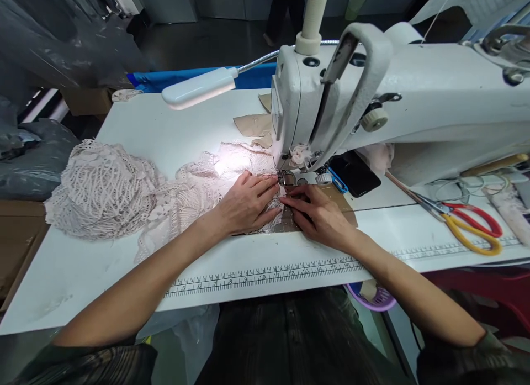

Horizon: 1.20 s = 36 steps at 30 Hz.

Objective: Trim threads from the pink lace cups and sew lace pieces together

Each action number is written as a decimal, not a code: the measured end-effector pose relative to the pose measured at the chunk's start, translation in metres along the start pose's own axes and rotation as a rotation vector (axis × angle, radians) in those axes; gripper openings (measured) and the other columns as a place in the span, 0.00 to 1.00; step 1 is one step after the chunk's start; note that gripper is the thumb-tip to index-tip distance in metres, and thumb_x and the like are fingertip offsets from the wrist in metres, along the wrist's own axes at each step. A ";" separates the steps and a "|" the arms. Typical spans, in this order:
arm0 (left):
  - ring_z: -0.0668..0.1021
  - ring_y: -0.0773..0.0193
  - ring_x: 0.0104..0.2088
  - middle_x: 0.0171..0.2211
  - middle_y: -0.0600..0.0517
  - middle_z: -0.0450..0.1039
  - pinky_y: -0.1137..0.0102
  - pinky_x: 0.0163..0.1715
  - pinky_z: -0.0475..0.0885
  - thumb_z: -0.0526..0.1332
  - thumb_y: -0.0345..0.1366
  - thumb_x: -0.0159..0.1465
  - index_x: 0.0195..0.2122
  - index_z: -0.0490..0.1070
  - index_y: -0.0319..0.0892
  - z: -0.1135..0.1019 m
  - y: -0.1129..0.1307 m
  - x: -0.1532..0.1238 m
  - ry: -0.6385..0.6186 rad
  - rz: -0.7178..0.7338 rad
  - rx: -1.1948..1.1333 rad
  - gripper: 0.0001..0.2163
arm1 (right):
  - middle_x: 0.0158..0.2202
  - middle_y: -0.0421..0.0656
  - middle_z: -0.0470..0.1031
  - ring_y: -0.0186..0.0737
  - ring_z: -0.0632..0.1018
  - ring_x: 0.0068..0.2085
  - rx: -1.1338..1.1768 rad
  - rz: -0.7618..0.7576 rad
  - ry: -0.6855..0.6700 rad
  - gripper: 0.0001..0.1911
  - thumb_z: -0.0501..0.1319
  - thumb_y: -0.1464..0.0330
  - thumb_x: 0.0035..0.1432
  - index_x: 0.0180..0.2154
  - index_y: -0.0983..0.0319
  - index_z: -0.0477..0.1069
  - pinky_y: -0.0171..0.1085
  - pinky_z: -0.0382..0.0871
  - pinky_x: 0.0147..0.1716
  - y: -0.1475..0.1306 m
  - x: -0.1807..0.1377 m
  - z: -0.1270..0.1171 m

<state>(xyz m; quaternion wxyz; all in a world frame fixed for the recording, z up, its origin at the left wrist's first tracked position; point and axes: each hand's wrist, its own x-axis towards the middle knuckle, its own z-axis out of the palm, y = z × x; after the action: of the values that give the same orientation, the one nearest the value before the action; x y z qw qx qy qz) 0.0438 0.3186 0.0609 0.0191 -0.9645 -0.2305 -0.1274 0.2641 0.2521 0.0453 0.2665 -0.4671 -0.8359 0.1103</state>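
Pale pink lace fabric (124,191) is spread over the left of the white sewing table (174,125) and runs up to the presser foot (285,178) of a white sewing machine (393,103). My left hand (246,202) lies flat on the lace just left of the foot, fingers stretched out. To the right of the foot my right hand (318,214) presses the fabric edge down, fingers extended and close together. Neither hand grips anything.
A gooseneck lamp (199,86) lights the needle area. Red and yellow scissors (467,222) lie at the right; a black phone (354,172) sits under the machine arm. Tan paper pieces (252,124) lie behind. A printed ruler (265,274) runs along the front edge. A purple basket (372,299) sits below.
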 end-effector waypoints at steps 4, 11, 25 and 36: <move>0.72 0.45 0.55 0.60 0.34 0.67 0.52 0.49 0.68 0.52 0.45 0.70 0.57 0.68 0.32 0.001 -0.001 0.001 -0.016 -0.023 -0.013 0.23 | 0.47 0.54 0.71 0.50 0.73 0.49 -0.022 0.007 -0.004 0.19 0.54 0.72 0.63 0.53 0.62 0.74 0.51 0.75 0.46 -0.001 0.002 0.001; 0.73 0.47 0.55 0.58 0.36 0.69 0.54 0.48 0.69 0.52 0.45 0.69 0.58 0.68 0.34 0.003 -0.004 0.003 -0.013 -0.098 -0.031 0.23 | 0.47 0.54 0.70 0.50 0.74 0.48 -0.099 0.052 -0.073 0.19 0.55 0.71 0.64 0.56 0.63 0.71 0.48 0.75 0.45 -0.001 0.009 -0.001; 0.73 0.44 0.52 0.55 0.33 0.70 0.47 0.49 0.69 0.53 0.44 0.69 0.56 0.66 0.31 -0.002 0.013 0.004 0.092 -0.258 0.045 0.22 | 0.35 0.44 0.74 0.39 0.75 0.32 0.242 0.201 -0.248 0.21 0.55 0.65 0.65 0.58 0.59 0.69 0.39 0.73 0.35 0.024 0.020 -0.032; 0.79 0.65 0.33 0.35 0.47 0.77 0.71 0.33 0.78 0.54 0.28 0.68 0.40 0.68 0.38 0.000 -0.003 -0.003 0.310 0.037 -0.289 0.04 | 0.36 0.45 0.75 0.37 0.74 0.33 0.223 0.139 -0.063 0.12 0.56 0.71 0.60 0.44 0.63 0.75 0.37 0.69 0.35 0.017 0.013 -0.017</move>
<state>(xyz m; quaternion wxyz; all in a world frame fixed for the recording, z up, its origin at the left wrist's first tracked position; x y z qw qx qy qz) 0.0400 0.3195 0.0596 -0.0817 -0.9302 -0.1864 -0.3054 0.2803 0.2710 0.0570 0.2819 -0.4876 -0.7921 0.2353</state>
